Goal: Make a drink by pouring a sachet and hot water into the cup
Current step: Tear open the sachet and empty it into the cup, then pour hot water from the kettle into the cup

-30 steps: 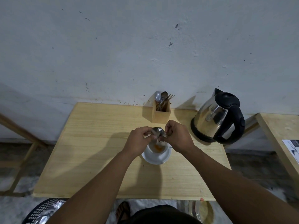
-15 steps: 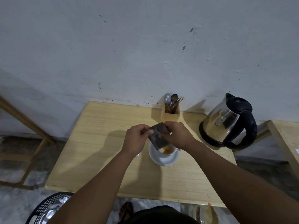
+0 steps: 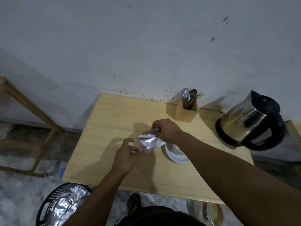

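sachet (image 3: 150, 141): gripped by right hand (image 3: 167, 131)
left hand (image 3: 126, 158): released, just beside sachet
cup (image 3: 175, 152): mostly hidden (right forearm)
kettle (image 3: 249, 119): far right

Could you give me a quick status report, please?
Right hand holds foil sachet; left hand empty beside it. Saucer partly hidden. Kettle untouched.

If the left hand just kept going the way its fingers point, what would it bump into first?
Most likely the silver sachet held by the right hand: the left hand points up-right at its lower corner, almost touching, though depth is unclear.
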